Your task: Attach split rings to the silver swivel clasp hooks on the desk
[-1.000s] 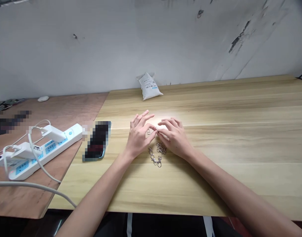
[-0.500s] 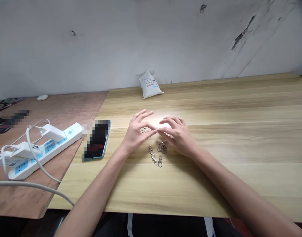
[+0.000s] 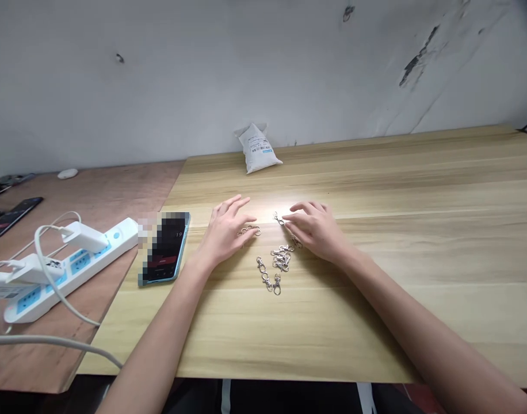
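My right hand (image 3: 312, 230) pinches a silver swivel clasp (image 3: 279, 218) between thumb and forefinger, a little above the table. My left hand (image 3: 226, 229) is spread, its thumb and forefinger apart around several small metal split rings (image 3: 257, 230), which it partly covers. Below and between the hands lies a pile of silver swivel clasps (image 3: 282, 259). Nearer to me, several more clasps with rings (image 3: 267, 279) lie in a loose cluster. Another clasp (image 3: 296, 241) shows under my right fingers, partly hidden.
A white plastic packet (image 3: 258, 149) stands at the back by the wall. On the left lie a phone (image 3: 166, 253) and, on the reddish board, a white power strip (image 3: 80, 261) with plugs and cables (image 3: 56, 342). Farther left is another dark phone (image 3: 13, 217).
My hands, which met fingertip to fingertip, have moved apart. The left has gone left to the rings and opened; the clasp stays in my right fingers.
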`<action>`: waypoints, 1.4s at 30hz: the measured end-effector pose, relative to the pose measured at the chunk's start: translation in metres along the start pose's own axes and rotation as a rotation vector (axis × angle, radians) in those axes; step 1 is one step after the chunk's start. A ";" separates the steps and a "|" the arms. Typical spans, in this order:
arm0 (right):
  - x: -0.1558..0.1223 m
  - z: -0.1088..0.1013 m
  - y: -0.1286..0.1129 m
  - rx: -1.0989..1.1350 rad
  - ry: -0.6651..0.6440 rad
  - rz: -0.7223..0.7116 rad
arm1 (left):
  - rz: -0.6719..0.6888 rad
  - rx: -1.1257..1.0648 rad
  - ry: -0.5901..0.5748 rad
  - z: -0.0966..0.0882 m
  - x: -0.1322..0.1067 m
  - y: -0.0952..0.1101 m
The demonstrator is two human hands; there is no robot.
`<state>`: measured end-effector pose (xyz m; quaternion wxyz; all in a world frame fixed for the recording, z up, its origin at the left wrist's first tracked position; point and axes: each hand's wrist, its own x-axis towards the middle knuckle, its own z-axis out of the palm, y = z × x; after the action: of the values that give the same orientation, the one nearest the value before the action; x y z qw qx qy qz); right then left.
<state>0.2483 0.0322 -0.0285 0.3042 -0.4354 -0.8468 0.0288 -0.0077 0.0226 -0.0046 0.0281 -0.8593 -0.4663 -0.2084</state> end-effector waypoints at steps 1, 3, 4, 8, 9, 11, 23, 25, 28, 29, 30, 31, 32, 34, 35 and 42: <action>0.000 -0.004 0.002 -0.002 0.001 -0.009 | 0.012 0.004 -0.016 0.002 0.000 0.000; 0.000 -0.015 0.006 0.024 -0.045 -0.033 | 0.033 0.015 -0.029 0.006 -0.001 0.001; 0.000 -0.020 0.008 0.038 -0.088 -0.040 | 0.041 0.017 -0.025 0.008 -0.001 0.002; -0.002 -0.035 0.013 0.065 -0.276 -0.067 | 0.052 0.015 0.003 0.011 -0.001 0.006; -0.002 -0.035 0.013 0.060 -0.299 -0.067 | 0.050 0.012 0.009 0.011 0.000 0.006; -0.003 -0.032 0.012 0.049 -0.304 -0.074 | 0.040 -0.003 0.024 0.009 0.000 0.008; -0.002 -0.024 0.001 0.010 -0.267 -0.116 | 0.026 -0.105 0.084 0.007 0.001 0.016; -0.002 -0.025 0.002 -0.005 -0.263 -0.124 | 0.038 -0.107 0.088 0.007 0.001 0.017; -0.001 -0.022 0.002 -0.020 -0.266 -0.122 | 0.038 -0.108 0.085 0.006 0.002 0.018; 0.000 -0.021 0.001 -0.016 -0.272 -0.110 | 0.035 -0.108 0.082 0.006 0.002 0.018; 0.000 -0.019 -0.001 -0.007 -0.277 -0.095 | 0.032 -0.108 0.080 0.006 0.002 0.018; 0.000 -0.018 -0.002 0.001 -0.275 -0.080 | 0.031 -0.108 0.080 0.006 0.002 0.019; 0.001 -0.016 -0.004 0.007 -0.269 -0.067 | 0.032 -0.108 0.081 0.006 0.002 0.019; 0.000 -0.014 -0.008 0.009 -0.259 -0.060 | 0.038 -0.112 0.084 0.006 0.002 0.020; 0.000 -0.013 -0.010 0.006 -0.251 -0.069 | 0.041 -0.116 0.081 0.005 0.002 0.020; -0.002 -0.008 -0.020 -0.033 -0.108 -0.163 | 0.036 -0.139 0.025 0.007 0.003 0.021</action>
<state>0.2391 0.0171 -0.0167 0.2521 -0.3678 -0.8950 0.0133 0.0131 0.0145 -0.0071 -0.0221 -0.8647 -0.4346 -0.2507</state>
